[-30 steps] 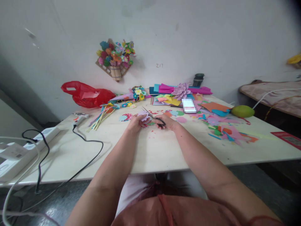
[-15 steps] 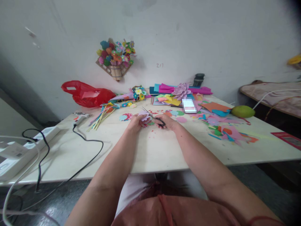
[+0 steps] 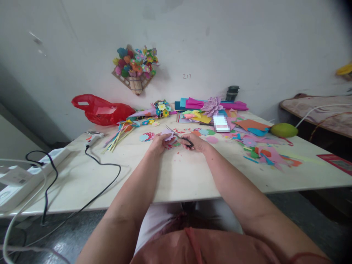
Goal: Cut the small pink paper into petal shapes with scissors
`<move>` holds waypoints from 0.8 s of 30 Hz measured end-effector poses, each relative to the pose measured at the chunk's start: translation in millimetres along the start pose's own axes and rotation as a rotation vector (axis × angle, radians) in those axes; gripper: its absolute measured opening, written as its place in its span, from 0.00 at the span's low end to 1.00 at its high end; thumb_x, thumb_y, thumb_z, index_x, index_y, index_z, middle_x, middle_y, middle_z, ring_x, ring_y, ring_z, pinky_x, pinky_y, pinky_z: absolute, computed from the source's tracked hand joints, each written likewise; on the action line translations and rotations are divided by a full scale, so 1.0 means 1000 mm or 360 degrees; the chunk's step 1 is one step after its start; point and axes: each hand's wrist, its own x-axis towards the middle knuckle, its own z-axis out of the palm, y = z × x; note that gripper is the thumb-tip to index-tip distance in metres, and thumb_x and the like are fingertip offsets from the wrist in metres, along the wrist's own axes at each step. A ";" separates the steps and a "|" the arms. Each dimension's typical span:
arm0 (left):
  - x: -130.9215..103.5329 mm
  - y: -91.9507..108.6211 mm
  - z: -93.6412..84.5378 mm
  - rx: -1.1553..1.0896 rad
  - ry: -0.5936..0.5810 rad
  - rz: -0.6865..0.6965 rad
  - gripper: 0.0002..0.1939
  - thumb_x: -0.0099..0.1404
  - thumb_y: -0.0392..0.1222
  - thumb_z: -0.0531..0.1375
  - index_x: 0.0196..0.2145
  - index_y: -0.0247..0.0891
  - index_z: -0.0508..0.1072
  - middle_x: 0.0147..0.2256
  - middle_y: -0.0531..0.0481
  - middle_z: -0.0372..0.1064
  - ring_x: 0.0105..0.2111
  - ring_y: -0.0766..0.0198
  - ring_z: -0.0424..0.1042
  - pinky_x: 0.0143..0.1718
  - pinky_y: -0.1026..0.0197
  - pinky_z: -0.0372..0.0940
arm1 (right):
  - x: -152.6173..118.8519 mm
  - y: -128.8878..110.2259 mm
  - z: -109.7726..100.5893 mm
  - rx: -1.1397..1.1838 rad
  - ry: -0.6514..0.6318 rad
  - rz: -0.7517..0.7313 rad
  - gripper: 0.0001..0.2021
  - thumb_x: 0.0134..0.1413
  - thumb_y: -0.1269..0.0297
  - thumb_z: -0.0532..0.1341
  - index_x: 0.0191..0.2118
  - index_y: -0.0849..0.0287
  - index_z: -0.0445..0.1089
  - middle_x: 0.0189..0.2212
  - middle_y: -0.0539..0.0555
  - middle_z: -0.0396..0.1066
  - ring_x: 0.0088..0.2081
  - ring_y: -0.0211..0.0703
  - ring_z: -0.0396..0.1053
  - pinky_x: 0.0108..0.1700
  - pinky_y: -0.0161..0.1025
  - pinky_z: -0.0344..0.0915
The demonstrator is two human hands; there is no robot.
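Pinched in my left hand (image 3: 159,143) is a light purple paper piece (image 3: 168,136) with a scalloped edge. My right hand (image 3: 194,142) is closed round the dark handles of a pair of scissors (image 3: 188,143). The blades point up and to the left, at the right side of the purple piece; whether they touch it is too small to tell. Small red and pink scraps (image 3: 181,131) lie on the table around both hands. A light blue scalloped paper round (image 3: 143,138) rests left of my left hand, and a pink one (image 3: 212,139) lies right of my right hand.
On the left are a glue gun (image 3: 95,138) with its black cord, a power strip (image 3: 52,161) and a red plastic bag (image 3: 104,112). Coloured sheets (image 3: 231,105), a purple flower (image 3: 212,106), paper offcuts (image 3: 271,154) and a green-yellow fruit (image 3: 284,130) lie right.
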 end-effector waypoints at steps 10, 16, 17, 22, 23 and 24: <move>-0.001 0.001 0.001 -0.0032 -0.0005 0.0010 0.05 0.48 0.27 0.65 0.24 0.30 0.72 0.24 0.48 0.72 0.24 0.66 0.72 0.32 0.61 0.72 | 0.003 0.000 0.001 0.0102 0.0018 0.0087 0.16 0.44 0.56 0.68 0.23 0.60 0.64 0.12 0.45 0.62 0.12 0.28 0.56 0.13 0.27 0.47; -0.001 0.002 0.001 -0.0028 -0.0003 0.0016 0.05 0.48 0.28 0.65 0.25 0.30 0.72 0.24 0.47 0.73 0.23 0.65 0.72 0.31 0.61 0.72 | 0.004 0.001 0.001 0.0116 0.0021 0.0094 0.14 0.46 0.57 0.67 0.23 0.61 0.66 0.11 0.45 0.62 0.12 0.29 0.55 0.12 0.27 0.48; 0.000 0.001 0.001 -0.0005 0.0000 0.0018 0.06 0.48 0.29 0.66 0.25 0.30 0.72 0.24 0.47 0.73 0.22 0.66 0.72 0.30 0.61 0.71 | 0.004 0.001 0.001 0.0106 0.0024 0.0099 0.14 0.46 0.57 0.67 0.23 0.61 0.66 0.12 0.45 0.62 0.12 0.29 0.55 0.12 0.27 0.48; 0.003 -0.002 -0.003 0.0079 -0.0021 0.0111 0.12 0.46 0.34 0.70 0.25 0.31 0.70 0.20 0.52 0.69 0.18 0.70 0.66 0.24 0.65 0.67 | 0.004 0.004 -0.002 0.0124 0.0004 0.0094 0.15 0.48 0.56 0.67 0.26 0.61 0.65 0.13 0.46 0.65 0.12 0.29 0.58 0.12 0.26 0.47; 0.003 -0.003 -0.004 0.0084 -0.0041 0.0137 0.13 0.45 0.35 0.71 0.25 0.32 0.70 0.19 0.54 0.67 0.17 0.71 0.65 0.24 0.66 0.66 | 0.005 0.005 -0.002 0.0112 0.0007 0.0074 0.15 0.49 0.55 0.67 0.27 0.61 0.66 0.14 0.46 0.66 0.12 0.29 0.59 0.11 0.26 0.47; 0.004 -0.004 -0.005 0.0088 -0.0062 0.0159 0.14 0.44 0.36 0.71 0.24 0.32 0.69 0.18 0.54 0.66 0.17 0.72 0.64 0.23 0.66 0.65 | 0.006 0.006 -0.003 0.0093 0.0013 0.0051 0.15 0.49 0.55 0.67 0.28 0.61 0.66 0.15 0.47 0.66 0.13 0.29 0.60 0.11 0.26 0.47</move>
